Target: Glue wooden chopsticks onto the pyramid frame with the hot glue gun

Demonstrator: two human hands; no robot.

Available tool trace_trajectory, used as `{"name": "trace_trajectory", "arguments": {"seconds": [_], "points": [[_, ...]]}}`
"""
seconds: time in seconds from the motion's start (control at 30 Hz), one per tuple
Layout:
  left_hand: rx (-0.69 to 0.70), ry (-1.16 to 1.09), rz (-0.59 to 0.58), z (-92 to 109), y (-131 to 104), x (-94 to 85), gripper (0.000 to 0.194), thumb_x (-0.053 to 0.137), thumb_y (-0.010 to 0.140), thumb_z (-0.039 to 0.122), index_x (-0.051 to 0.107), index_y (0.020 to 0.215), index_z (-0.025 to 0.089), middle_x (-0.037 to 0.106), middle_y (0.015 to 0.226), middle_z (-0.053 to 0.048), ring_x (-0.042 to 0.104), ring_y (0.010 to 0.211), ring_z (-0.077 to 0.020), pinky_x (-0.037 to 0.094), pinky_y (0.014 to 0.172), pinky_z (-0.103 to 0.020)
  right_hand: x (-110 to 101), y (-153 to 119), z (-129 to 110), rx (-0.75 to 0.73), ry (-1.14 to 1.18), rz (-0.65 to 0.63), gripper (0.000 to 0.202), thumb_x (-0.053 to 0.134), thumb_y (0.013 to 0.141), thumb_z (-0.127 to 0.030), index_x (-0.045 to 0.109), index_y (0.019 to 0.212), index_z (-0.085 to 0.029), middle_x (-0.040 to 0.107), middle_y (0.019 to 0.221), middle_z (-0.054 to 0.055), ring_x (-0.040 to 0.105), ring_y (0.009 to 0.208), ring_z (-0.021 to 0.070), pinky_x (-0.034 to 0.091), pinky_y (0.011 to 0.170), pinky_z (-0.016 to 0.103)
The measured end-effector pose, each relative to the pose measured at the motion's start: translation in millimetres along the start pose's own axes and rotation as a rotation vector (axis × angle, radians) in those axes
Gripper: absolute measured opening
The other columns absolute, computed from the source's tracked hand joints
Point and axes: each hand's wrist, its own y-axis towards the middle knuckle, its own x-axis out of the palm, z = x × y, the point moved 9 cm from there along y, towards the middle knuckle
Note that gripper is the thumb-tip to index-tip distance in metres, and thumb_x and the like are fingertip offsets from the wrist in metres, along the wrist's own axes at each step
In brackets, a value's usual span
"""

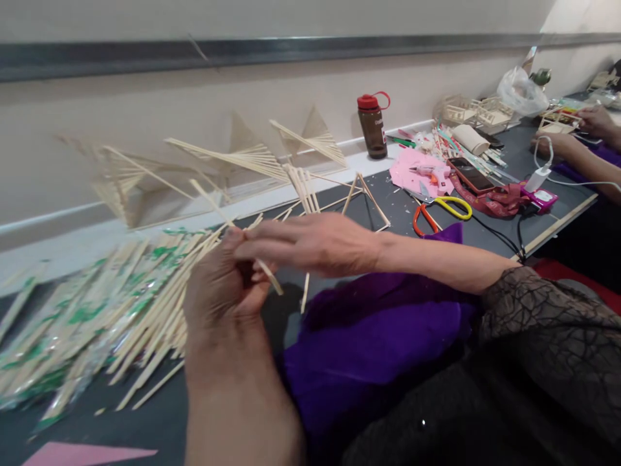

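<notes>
My left hand [220,285] is closed with its fingertips round a thin wooden chopstick [270,277], which slants across both hands. Over it reaches my right hand [315,243], its fingers together and pinching the same stick beside the left fingertips; the motion smears them slightly. Left of my hands lies a heap of loose chopsticks [160,323]. Beside that are several chopsticks in clear wrappers [82,310] with green print. Just behind my right hand are a fan of joined sticks [301,188] and a triangular stick frame [366,200].
Twisted stick models [228,158] stand along the wall, left of a red-capped bottle [372,126]. To the right lie scissors [439,210], a pink glue gun [434,172], a phone [469,175] and cables. Purple cloth [378,330] covers the near edge. Another person's hands [555,145] work at far right.
</notes>
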Motion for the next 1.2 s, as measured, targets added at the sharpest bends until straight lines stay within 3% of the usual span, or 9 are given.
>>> {"name": "trace_trajectory", "arguments": {"seconds": [0.07,0.17,0.27,0.37,0.47,0.63,0.87,1.03,1.2], "points": [[-0.050,-0.065,-0.034,-3,-2,5.3,0.033,0.078,0.068,0.049,0.061,0.055,0.024,0.057,0.049,-0.001,0.033,0.040,-0.0092,0.016,0.034,-0.022,-5,-32,42,0.320,0.030,-0.058,0.041,0.032,0.104,-0.014,0.055,0.138,-0.017,0.061,0.136,0.008,0.064,0.112,0.0180,0.050,0.080,0.027],[-0.076,-0.097,-0.032,-1,-6,10.2,0.031,0.080,0.065,0.044,0.063,0.056,0.020,0.059,0.049,-0.002,0.036,0.039,-0.0074,0.015,0.034,-0.020,-10,-105,102,0.743,-0.023,-0.103,0.036,0.037,0.102,-0.017,0.071,0.113,-0.013,0.074,0.111,0.010,0.068,0.103,0.0199,0.045,0.082,0.027],[-0.068,-0.079,-0.024,2,-10,14.2,0.031,0.077,0.070,0.042,0.064,0.056,0.018,0.061,0.051,-0.003,0.039,0.039,-0.0073,0.017,0.033,-0.019,9,-173,134,0.944,-0.116,-0.296,0.030,0.046,0.097,-0.020,0.073,0.104,-0.011,0.075,0.104,0.017,0.070,0.097,0.0257,0.044,0.074,0.030],[-0.089,-0.063,-0.043,0,-12,18.5,0.027,0.077,0.066,0.038,0.064,0.056,0.017,0.062,0.050,-0.003,0.040,0.036,-0.0064,0.020,0.031,-0.018,34,-215,145,1.025,-0.106,-0.454,0.031,0.048,0.095,-0.023,0.074,0.108,-0.012,0.074,0.112,0.018,0.070,0.102,0.0289,0.047,0.073,0.031],[-0.115,-0.037,-0.070,-3,-11,20.6,0.023,0.075,0.060,0.035,0.064,0.057,0.015,0.062,0.048,-0.001,0.041,0.034,-0.0058,0.023,0.030,-0.016,48,-227,147,1.029,-0.073,-0.519,0.035,0.048,0.094,-0.030,0.077,0.103,-0.013,0.074,0.112,0.016,0.069,0.104,0.0300,0.050,0.074,0.032],[-0.092,-0.025,-0.070,-4,-8,17.6,0.022,0.073,0.057,0.035,0.066,0.060,0.014,0.063,0.049,-0.001,0.043,0.033,-0.0057,0.024,0.030,-0.015,47,-219,146,0.980,-0.070,-0.512,0.035,0.050,0.090,-0.035,0.078,0.102,-0.017,0.075,0.111,0.013,0.070,0.103,0.0310,0.053,0.072,0.033],[-0.097,-0.017,-0.059,-2,-12,18.5,0.018,0.070,0.061,0.032,0.067,0.060,0.014,0.063,0.049,0.000,0.043,0.033,-0.0059,0.024,0.030,-0.015,54,-217,145,1.008,-0.141,-0.583,0.034,0.051,0.086,-0.025,0.078,0.101,-0.011,0.076,0.103,0.019,0.072,0.101,0.0338,0.055,0.076,0.036],[-0.098,-0.016,-0.076,0,-14,21.1,0.019,0.071,0.061,0.034,0.067,0.061,0.015,0.063,0.048,0.000,0.044,0.034,-0.0058,0.025,0.031,-0.015,42,-230,154,1.125,-0.168,-0.510,0.039,0.053,0.084,-0.018,0.072,0.115,-0.008,0.075,0.109,0.019,0.072,0.103,0.0337,0.054,0.074,0.034],[-0.081,-0.018,-0.079,0,-14,19.1,0.022,0.073,0.058,0.036,0.067,0.062,0.015,0.064,0.049,0.000,0.044,0.035,-0.0057,0.025,0.032,-0.016,26,-248,154,1.174,-0.181,-0.389,0.040,0.050,0.085,-0.015,0.068,0.119,-0.013,0.075,0.110,0.015,0.072,0.101,0.0316,0.050,0.070,0.032]]}}
